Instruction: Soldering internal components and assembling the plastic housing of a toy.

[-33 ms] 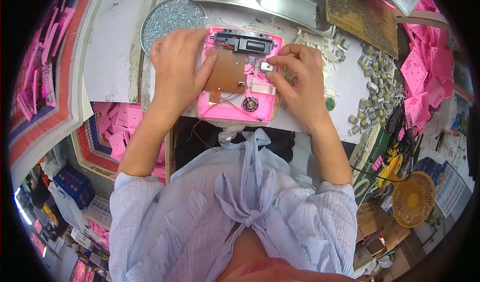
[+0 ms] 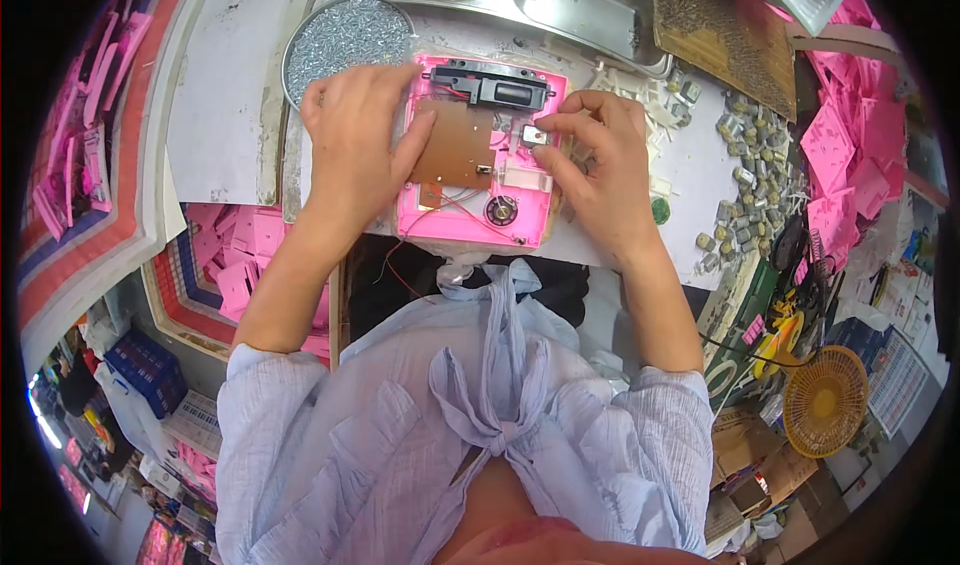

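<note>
A pink plastic casing (image 2: 470, 227) lies on the worktable, its inside facing up. It holds a brown circuit board (image 2: 450, 150), a black plastic mechanism (image 2: 490, 87) along the far side, a small round speaker (image 2: 500, 209) and thin wires. My left hand (image 2: 355, 130) grips the casing's left side, fingers along its far left edge and thumb over the board. With thumb and index finger my right hand (image 2: 603, 155) pinches a small silver metal motor (image 2: 534, 136), set in the casing right of the board. The other right fingers curl beside the casing.
A round tray of screws (image 2: 345, 50) stands at the far left, with a steel compartment tray (image 2: 580, 10) behind the casing. Several small metal motors (image 2: 745, 175) and white plastic parts (image 2: 625, 85) lie to the right. Pink parts (image 2: 850, 155) pile up beyond; a yellow basket (image 2: 825, 400) sits lower right.
</note>
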Motion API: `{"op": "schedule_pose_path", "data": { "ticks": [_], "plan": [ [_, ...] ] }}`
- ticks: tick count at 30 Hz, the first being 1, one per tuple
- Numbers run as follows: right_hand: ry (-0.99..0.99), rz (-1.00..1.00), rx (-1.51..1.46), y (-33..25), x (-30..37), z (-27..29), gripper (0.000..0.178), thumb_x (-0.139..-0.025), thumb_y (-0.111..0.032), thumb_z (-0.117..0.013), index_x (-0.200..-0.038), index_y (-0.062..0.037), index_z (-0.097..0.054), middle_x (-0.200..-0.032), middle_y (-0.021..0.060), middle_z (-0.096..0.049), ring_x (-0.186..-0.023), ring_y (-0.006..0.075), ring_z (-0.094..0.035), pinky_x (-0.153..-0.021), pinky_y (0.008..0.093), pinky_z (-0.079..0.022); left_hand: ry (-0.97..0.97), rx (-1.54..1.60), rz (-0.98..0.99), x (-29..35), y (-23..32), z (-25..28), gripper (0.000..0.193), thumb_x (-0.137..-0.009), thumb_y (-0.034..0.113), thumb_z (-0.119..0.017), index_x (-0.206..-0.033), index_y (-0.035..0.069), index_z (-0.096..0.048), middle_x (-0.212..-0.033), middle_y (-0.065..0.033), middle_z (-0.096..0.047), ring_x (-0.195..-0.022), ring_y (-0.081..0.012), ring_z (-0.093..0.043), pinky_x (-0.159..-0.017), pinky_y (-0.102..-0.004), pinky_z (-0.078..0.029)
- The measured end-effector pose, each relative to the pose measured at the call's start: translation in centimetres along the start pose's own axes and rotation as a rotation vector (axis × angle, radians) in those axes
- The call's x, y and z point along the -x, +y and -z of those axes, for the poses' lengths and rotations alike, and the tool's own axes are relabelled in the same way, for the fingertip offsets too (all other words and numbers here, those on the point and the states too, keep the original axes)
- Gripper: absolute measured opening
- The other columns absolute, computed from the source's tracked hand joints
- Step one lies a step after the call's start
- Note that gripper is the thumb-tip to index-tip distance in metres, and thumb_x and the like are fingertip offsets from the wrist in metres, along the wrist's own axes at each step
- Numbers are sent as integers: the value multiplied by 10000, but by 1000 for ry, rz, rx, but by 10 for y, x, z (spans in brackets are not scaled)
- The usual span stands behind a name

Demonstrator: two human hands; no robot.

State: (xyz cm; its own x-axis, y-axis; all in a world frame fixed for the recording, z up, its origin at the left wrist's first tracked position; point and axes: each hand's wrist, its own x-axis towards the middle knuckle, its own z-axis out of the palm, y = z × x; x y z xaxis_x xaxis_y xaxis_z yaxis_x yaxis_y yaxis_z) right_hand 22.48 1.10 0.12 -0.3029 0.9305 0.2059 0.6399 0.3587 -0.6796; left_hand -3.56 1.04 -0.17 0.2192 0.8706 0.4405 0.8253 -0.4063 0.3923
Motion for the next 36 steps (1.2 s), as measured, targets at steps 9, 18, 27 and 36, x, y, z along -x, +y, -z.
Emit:
{"op": "schedule_pose_path", "data": {
  "ticks": [9,18,27,36],
  "plan": [
    [53,164,135,-16,-12,9,209,-745,-106,-789,-947,-103,-737,-1111,77,-642,-1086,344,-505,-935,440,-448,-8,67,-84,27,6,0,165,-780,126,-772,-934,128,-714,-861,2,-616,-906,-199,-591,-893,-430,-314],
    [0,386,159,-36,-47,-29,231,-687,-75,-773,-915,-108,-754,-1187,84,-654,-1178,380,-523,-980,487,-469,13,74,-79,23,8,3,183,-777,99,-784,-948,129,-726,-854,3,-644,-854,-198,-602,-872,-401,-326],
    [-58,468,156,-31,-60,-34,173,-692,-91,-776,-864,-111,-773,-1202,33,-679,-1207,360,-538,-971,488,-477,36,89,-45,25,2,3,183,-769,94,-781,-935,129,-715,-849,0,-643,-840,-201,-600,-864,-399,-328],
    [82,508,134,-23,-54,-39,199,-689,-114,-805,-886,-114,-785,-1133,22,-723,-1131,330,-593,-897,450,-513,26,115,-27,25,-1,5,144,-782,101,-779,-902,113,-700,-831,-13,-647,-820,-218,-593,-851,-403,-330]
  ]
}}
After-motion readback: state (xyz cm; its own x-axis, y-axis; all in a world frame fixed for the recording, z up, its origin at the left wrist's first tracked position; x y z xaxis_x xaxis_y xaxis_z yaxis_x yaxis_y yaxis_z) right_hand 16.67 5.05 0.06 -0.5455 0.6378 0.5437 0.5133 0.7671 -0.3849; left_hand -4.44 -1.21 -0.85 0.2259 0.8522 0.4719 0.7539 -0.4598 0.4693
